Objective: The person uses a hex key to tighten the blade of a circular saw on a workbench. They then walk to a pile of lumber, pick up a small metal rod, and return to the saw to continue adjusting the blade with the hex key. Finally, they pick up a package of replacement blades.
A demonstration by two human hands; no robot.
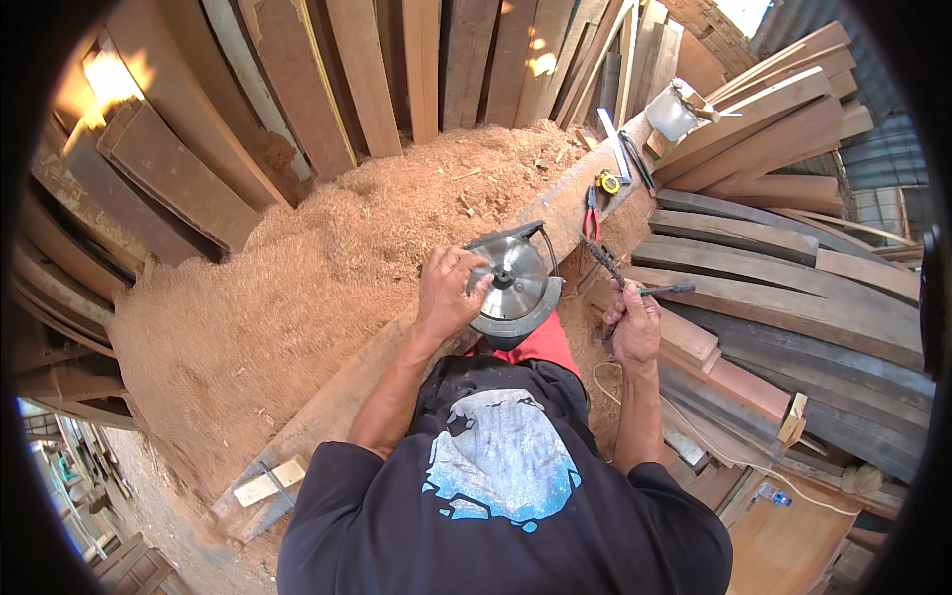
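A circular saw point(518, 317) rests upturned at my lap, its round silver blade point(526, 268) facing up. My left hand point(448, 290) grips the saw's left side, its fingers bent over the blade's edge near the centre bolt. To the right of the saw, my right hand point(637, 325) is closed round a dark T-shaped wrench point(603, 260) with a rough, knobbly shaft. The wrench points up and left, apart from the blade. Part of the saw's body is hidden beneath the blade and behind my left hand.
Sawdust point(248, 327) heaps along a long wooden beam point(327, 397). On the beam's far end lie red-handled pliers point(592, 216), a yellow tape measure point(608, 182) and a metal square point(617, 149), near a white bucket point(672, 111). Stacked planks point(773, 268) fill the right side. A pale cord point(694, 436) runs at right.
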